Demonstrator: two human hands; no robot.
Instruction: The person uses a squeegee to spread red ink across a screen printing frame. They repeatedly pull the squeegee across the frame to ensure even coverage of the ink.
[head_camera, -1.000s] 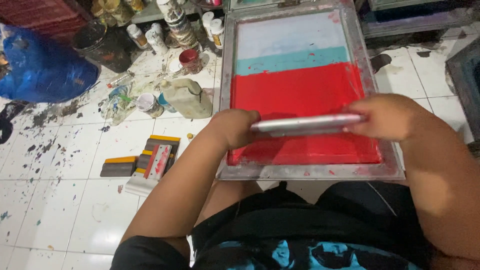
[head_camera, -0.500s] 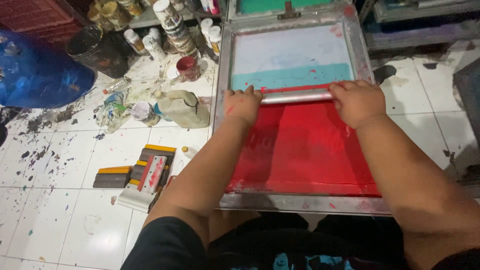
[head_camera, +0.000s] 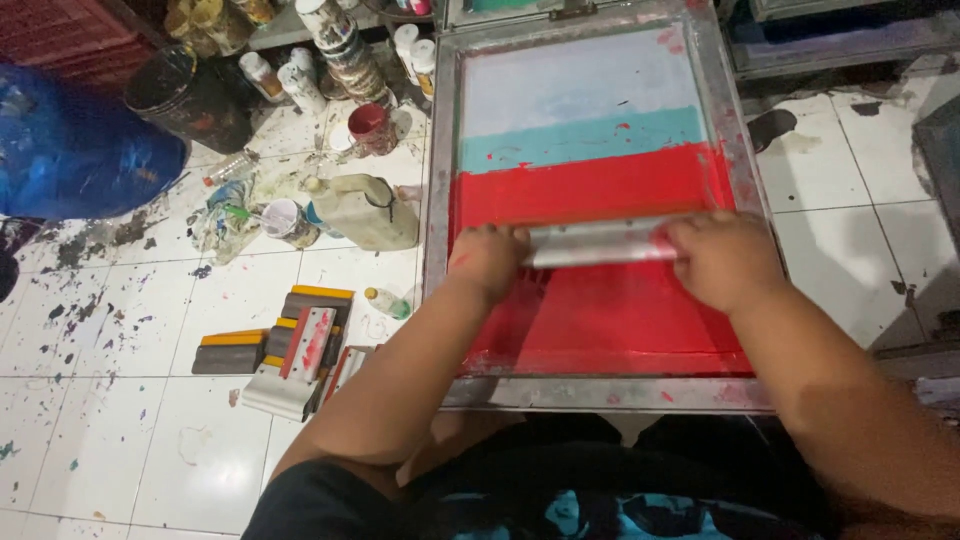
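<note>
At the far left of the frame a blue plastic bag (head_camera: 75, 150) is lying on the paint-spattered white tile floor (head_camera: 120, 330), and right of it, at lower left, a heap of spare squeegees (head_camera: 285, 345) is resting beside a beige jug (head_camera: 365, 212) and small paint pots (head_camera: 372, 128).

Moving toward the centre, the left hand (head_camera: 488, 262) is clamping the left end of a metal-handled squeegee (head_camera: 598, 243), its fingers curled tight over the bar. The squeegee is sitting in the middle of the metal-framed printing screen (head_camera: 438, 180), on the red ink (head_camera: 600, 320), with a teal band (head_camera: 580, 138) above it. Its long axis is running left to right across the screen, tilting very slightly up at the right end.

At the right, the right hand (head_camera: 722, 258) is gripping the other end, fingers closed over it.

This looks like an ink stroke in mid-pass; the next move seems to call for even pressure from both hands, with the blade kept square to the frame.
</note>
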